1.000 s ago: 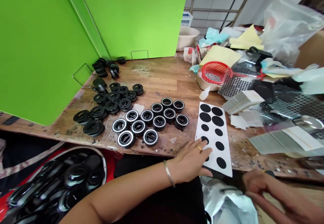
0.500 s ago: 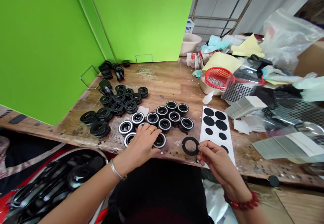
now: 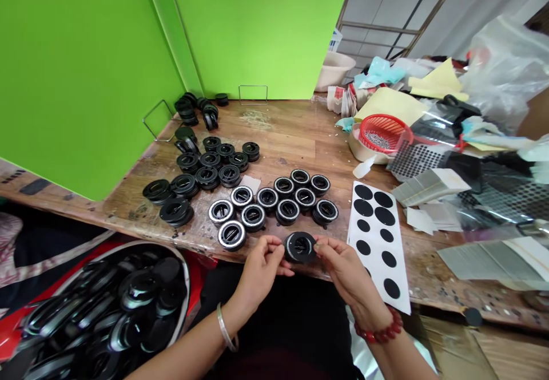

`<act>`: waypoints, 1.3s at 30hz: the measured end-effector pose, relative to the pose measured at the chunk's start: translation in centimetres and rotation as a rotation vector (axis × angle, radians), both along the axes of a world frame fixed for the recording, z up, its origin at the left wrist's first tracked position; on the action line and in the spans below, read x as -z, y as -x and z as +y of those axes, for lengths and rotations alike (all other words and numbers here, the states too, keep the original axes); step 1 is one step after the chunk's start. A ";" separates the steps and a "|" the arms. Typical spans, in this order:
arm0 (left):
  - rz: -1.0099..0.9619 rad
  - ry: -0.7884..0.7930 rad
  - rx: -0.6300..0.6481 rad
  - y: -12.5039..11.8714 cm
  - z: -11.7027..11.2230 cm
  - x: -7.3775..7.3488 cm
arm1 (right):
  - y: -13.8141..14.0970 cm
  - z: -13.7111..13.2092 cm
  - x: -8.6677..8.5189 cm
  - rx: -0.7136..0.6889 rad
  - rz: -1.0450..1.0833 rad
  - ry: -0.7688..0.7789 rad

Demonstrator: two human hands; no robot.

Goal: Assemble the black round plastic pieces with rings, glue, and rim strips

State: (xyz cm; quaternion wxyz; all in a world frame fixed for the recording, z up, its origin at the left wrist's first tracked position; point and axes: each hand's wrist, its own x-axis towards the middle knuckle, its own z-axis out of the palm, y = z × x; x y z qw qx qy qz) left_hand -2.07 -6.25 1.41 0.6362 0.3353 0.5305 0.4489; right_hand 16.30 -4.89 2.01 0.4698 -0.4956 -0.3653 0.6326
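Both hands hold one round black part with a silver rim (image 3: 299,246) just above the near table edge. My left hand (image 3: 262,265) pinches its left side. My right hand (image 3: 343,265) presses a black ring onto it from the right. Several more silver-rimmed round parts (image 3: 274,204) lie in a cluster just beyond. A white backing sheet with black round stickers (image 3: 377,237) lies to the right of my right hand.
All-black round parts (image 3: 201,168) sit in stacks at the left by a green panel (image 3: 86,71). A bin of black parts (image 3: 107,311) is at lower left. A red basket (image 3: 383,134), paper stacks (image 3: 429,184) and plastic bags crowd the right side of the wooden table (image 3: 278,134).
My left hand lifted one silver-rimmed part from the cluster toward me. My right hand brought the black ring from beside the sheet onto that part. The view shifted slightly left.
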 end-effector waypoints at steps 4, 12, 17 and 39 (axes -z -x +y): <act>-0.125 0.119 0.035 0.3 0.6 -0.2 | 0.1 0.1 0.9 0.020 0.009 -0.001; -0.190 0.165 0.036 0.3 1.0 -0.3 | 0.5 0.1 0.5 0.068 -0.022 0.046; -0.194 0.164 0.034 0.3 1.0 -0.3 | 0.8 0.2 0.0 0.084 -0.082 0.066; -0.104 0.110 0.006 -0.7 1.5 -0.3 | 1.5 -0.4 -0.1 0.102 -0.507 -0.192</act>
